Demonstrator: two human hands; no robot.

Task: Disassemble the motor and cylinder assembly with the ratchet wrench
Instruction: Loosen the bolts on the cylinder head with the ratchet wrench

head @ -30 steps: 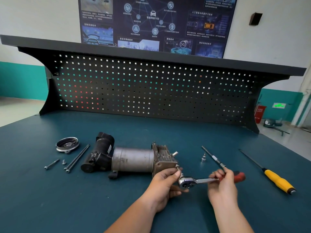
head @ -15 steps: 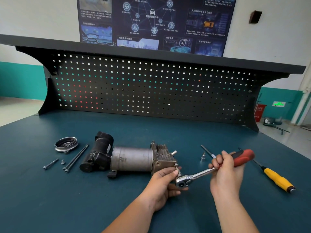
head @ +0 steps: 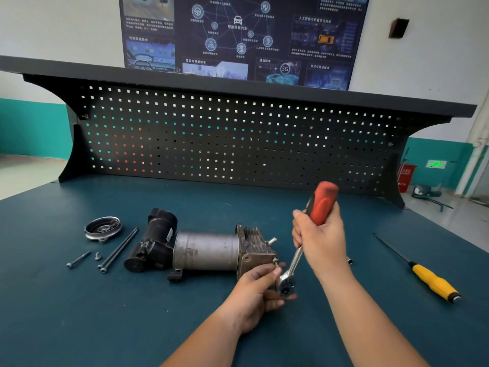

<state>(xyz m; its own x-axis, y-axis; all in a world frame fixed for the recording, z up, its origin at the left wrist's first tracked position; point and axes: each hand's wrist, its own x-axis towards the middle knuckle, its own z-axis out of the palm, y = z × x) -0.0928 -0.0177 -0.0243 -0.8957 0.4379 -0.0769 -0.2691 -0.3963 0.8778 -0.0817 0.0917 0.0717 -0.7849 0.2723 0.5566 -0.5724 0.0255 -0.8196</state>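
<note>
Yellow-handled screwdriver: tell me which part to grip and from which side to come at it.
Grip the yellow-handled screwdriver by its handle, coming down from above on the right. It lies flat on the bench, its thin black shaft pointing away and left; the thick handle is the nearer end and probably gives fingers most to wrap.

I see my right hand gripping the ratchet wrench by its red handle, tilted steeply up. My left hand holds its head against the right end of the motor and cylinder assembly.
</note>
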